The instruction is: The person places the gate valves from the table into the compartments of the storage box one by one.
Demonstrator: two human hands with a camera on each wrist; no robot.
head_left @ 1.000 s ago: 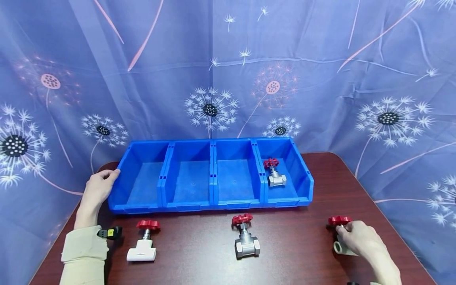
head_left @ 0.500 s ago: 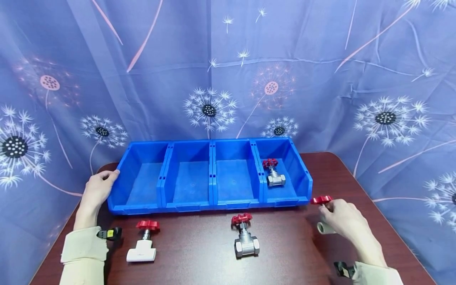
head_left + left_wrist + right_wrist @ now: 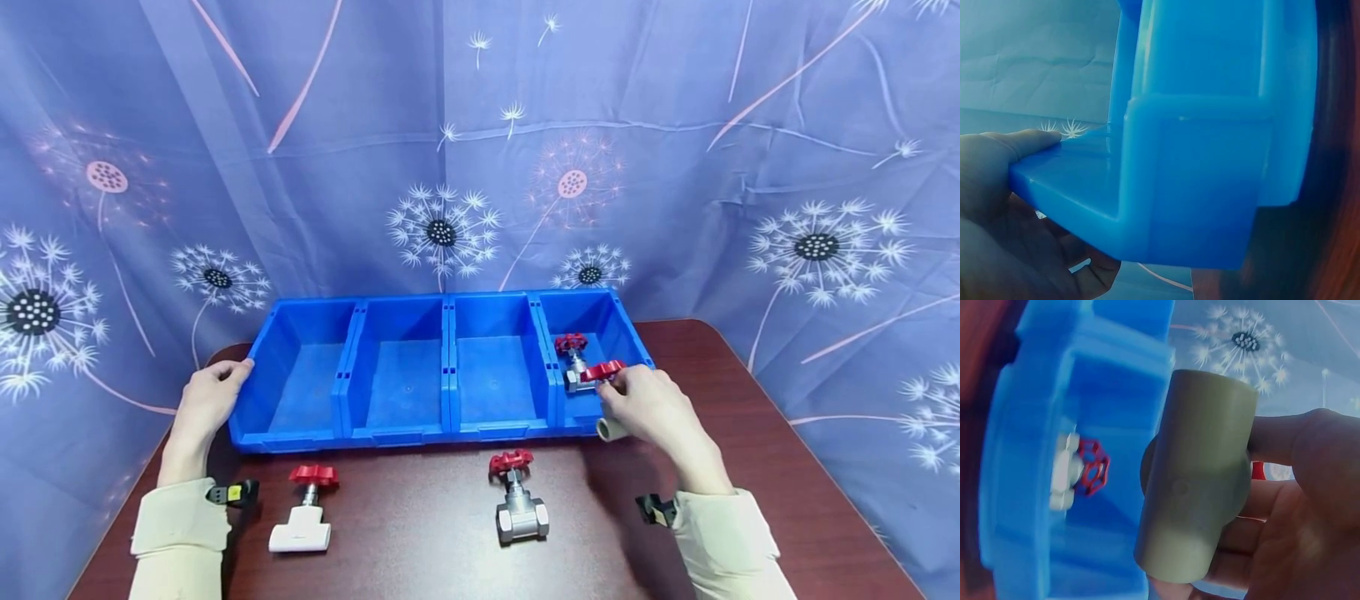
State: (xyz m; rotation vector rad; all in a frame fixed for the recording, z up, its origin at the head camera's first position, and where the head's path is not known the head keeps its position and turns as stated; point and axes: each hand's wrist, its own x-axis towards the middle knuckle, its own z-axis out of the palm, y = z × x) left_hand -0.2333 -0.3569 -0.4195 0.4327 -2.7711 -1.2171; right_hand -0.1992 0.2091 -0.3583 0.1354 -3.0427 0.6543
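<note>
My right hand (image 3: 663,408) holds a gate valve with a beige plastic tee body (image 3: 1194,481) and a red handwheel (image 3: 602,371), over the front of the rightmost compartment of the blue bin row (image 3: 393,435). Inside that compartment lies a metal valve (image 3: 573,381) with its own red handwheel, partly covered by the held one in the head view. At the far left, my left hand (image 3: 210,404) grips the bin's side wall (image 3: 1066,178), thumb on one face and fingers on the other.
On the table (image 3: 405,550) in front of the bins stand a white plastic valve (image 3: 302,531) at left and another metal valve (image 3: 521,518) near the middle, both with red handwheels. A patterned blue curtain (image 3: 360,167) hangs behind.
My right hand has lifted the beige valve from the table's right side and carried it leftward to the rightmost compartment. The left hand stays on the bin wall.
</note>
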